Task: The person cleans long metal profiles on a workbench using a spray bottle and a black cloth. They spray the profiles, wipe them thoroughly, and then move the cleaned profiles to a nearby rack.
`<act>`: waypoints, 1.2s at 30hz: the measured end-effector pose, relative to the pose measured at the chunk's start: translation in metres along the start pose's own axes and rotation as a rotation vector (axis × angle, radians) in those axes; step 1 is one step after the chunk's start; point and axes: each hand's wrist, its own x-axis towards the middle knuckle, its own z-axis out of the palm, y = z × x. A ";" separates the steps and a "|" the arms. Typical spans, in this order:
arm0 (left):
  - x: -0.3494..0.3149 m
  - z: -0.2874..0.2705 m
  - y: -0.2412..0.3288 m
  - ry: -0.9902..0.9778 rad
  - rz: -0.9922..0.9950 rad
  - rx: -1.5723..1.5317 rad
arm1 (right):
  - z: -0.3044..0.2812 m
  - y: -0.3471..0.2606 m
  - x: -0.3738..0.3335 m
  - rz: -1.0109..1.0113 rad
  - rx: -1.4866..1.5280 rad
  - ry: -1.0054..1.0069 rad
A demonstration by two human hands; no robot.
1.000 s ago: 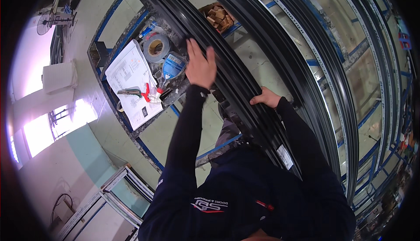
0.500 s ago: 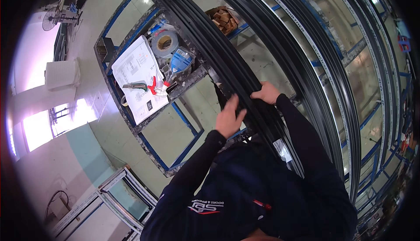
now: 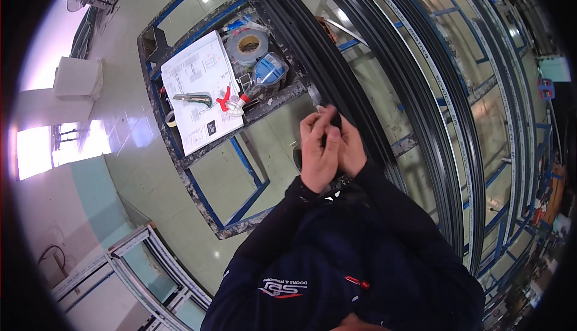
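Black piece [image 3: 336, 120] held—tape [image 3: 247, 59] in tray [image 3: 273, 101].

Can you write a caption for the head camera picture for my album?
Left hand and right hand close together around something dark, beside long black bars, papers nearby.

Cannot identify the small dark object [image 3: 335, 120], mostly hidden between the blurred fingers [image 3: 309, 125]. Cannot follow the black profiles [image 3: 336, 69] far beyond the fingers, cut off by the top edge. Cannot read the tiny print on the papers [image 3: 201, 75], left of the fingers.
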 end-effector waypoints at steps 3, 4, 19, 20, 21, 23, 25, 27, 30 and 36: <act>-0.009 0.022 -0.018 0.408 0.080 -0.110 | -0.008 -0.038 0.044 0.076 -0.370 -0.064; -0.009 0.022 -0.033 0.336 -0.007 -0.131 | -0.005 -0.048 0.065 0.037 -0.376 -0.020; -0.042 0.017 -0.161 0.094 -0.349 -0.118 | -0.050 0.086 0.169 -0.548 -1.588 -0.368; -0.041 0.009 -0.146 0.068 -0.380 -0.177 | -0.059 0.078 0.160 -0.340 -1.462 -0.444; -0.039 0.006 -0.137 0.075 -0.380 -0.225 | -0.061 0.072 0.165 -0.317 -1.427 -0.454; -0.033 0.001 -0.127 0.098 -0.387 -0.314 | -0.054 0.054 0.184 -0.274 -1.348 -0.484; -0.022 0.000 -0.113 0.114 -0.383 -0.390 | -0.027 0.044 0.219 -0.271 -1.111 -0.236; -0.010 0.001 -0.095 0.136 -0.370 -0.492 | -0.011 0.050 0.255 -0.314 -0.958 -0.092; 0.001 0.005 -0.083 0.141 -0.361 -0.550 | 0.006 0.064 0.282 -0.252 -1.084 -0.064; 0.001 0.005 -0.091 0.171 -0.337 -0.606 | 0.020 0.082 0.267 -0.407 -1.300 -0.172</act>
